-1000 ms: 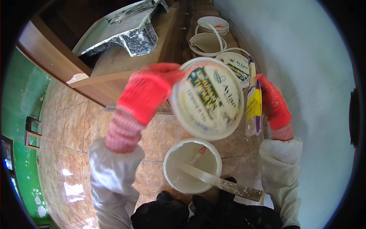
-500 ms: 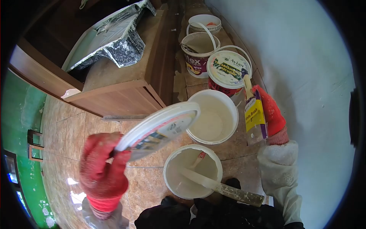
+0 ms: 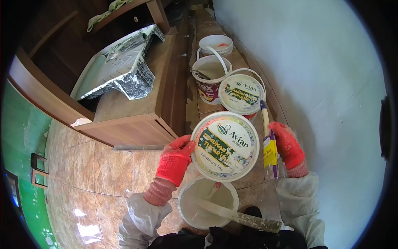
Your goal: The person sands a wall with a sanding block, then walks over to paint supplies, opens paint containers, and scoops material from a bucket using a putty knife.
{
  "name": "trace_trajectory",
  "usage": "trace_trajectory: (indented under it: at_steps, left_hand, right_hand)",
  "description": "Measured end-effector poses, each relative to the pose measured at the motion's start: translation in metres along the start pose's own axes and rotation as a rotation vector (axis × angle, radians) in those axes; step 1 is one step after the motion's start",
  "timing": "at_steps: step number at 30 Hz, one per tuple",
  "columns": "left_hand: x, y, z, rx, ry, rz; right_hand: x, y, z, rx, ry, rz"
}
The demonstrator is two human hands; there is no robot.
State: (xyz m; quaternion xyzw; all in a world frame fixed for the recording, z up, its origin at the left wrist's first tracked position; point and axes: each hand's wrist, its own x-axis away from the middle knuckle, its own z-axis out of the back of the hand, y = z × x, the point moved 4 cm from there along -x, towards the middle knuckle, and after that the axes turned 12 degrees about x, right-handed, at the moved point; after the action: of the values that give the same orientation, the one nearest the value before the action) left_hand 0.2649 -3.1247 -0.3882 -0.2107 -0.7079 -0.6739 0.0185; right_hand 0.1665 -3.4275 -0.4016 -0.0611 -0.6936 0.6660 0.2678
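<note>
My left hand point(image 3: 176, 159), in a red glove, grips the left edge of a round white paint-bucket lid point(image 3: 226, 145) printed "Avian". The lid lies face up over the middle bucket, hiding its mouth; whether it touches the rim I cannot tell. In my right hand point(image 3: 288, 145), also red-gloved, is a packaged paintbrush point(image 3: 270, 153) with a yellow and purple sleeve, its pale handle pointing away from me. Just below the lid stands an open white bucket point(image 3: 180, 204) with a flat stick point(image 3: 253, 221) and a red-marked handle point(image 3: 214, 189) inside.
Beyond the lid stand a lidded Avian bucket point(image 3: 241, 94), an open purple-labelled bucket point(image 3: 207, 91) and another white bucket point(image 3: 213, 50). A paint tray point(image 3: 132, 83) with a roller sits on the wooden cabinet point(image 3: 128, 128) at left. A pale wall point(image 3: 331, 103) runs along the right.
My left hand has brought the lid right, from tilted at the left to flat over the middle bucket. The brush in my right hand has turned more edge-on. The view has shifted slightly.
</note>
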Motion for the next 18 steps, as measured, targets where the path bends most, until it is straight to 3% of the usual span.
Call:
trace_trajectory:
  at_steps: [5, 10, 18]
  left_hand:
    - [-0.017, -0.023, 0.003, 0.104, -0.018, 0.132]
    - [-0.021, -0.034, 0.006, 0.078, -0.007, 0.122]
    - [-0.016, -0.027, 0.01, 0.195, 0.047, 0.102]
  right_hand:
    - [0.002, -0.002, -0.008, 0.036, 0.004, 0.062]
    - [-0.003, 0.005, -0.011, 0.049, -0.053, -0.077]
    - [0.006, -0.002, -0.016, 0.082, -0.015, -0.106]
